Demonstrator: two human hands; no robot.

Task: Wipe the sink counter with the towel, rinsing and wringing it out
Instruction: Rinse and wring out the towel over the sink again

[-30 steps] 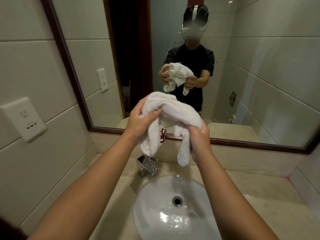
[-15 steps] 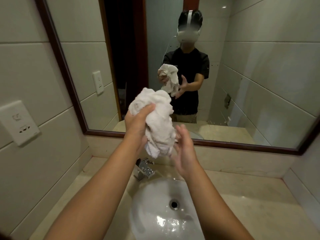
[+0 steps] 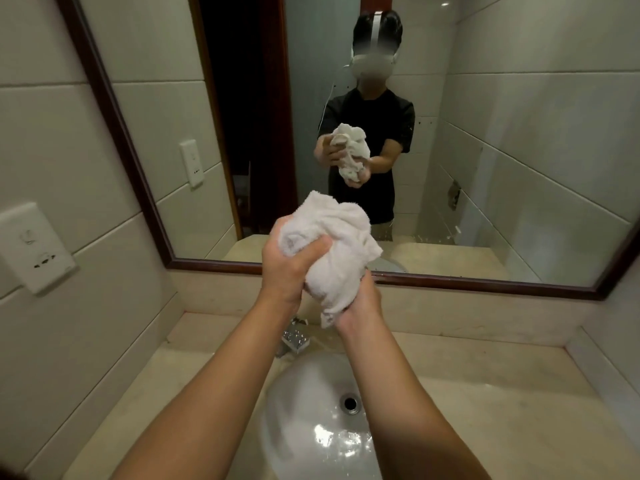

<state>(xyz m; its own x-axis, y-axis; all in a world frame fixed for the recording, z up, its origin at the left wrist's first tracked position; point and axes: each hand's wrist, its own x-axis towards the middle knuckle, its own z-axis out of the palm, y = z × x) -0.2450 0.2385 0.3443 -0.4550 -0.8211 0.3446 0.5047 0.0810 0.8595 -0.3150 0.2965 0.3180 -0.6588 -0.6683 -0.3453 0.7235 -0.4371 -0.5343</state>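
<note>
A white towel (image 3: 337,252) is bunched into a ball, held up in front of the mirror above the white sink basin (image 3: 311,420). My left hand (image 3: 287,268) grips its upper left side, thumb pressed across the cloth. My right hand (image 3: 362,303) clasps the lower end from beneath, so its fingers are mostly hidden by the towel. The beige stone counter (image 3: 485,410) surrounds the basin and looks wet near the drain (image 3: 349,402).
A chrome faucet (image 3: 294,337) sits behind the basin, partly covered by my left forearm. The framed mirror (image 3: 485,168) shows a person holding the towel. A wall socket plate (image 3: 34,247) is on the left tiles. Tiled walls close in both sides.
The towel went from hanging stretched between both hands to a tight ball. My right hand let go half a second ago and has closed on the towel's lower end again.
</note>
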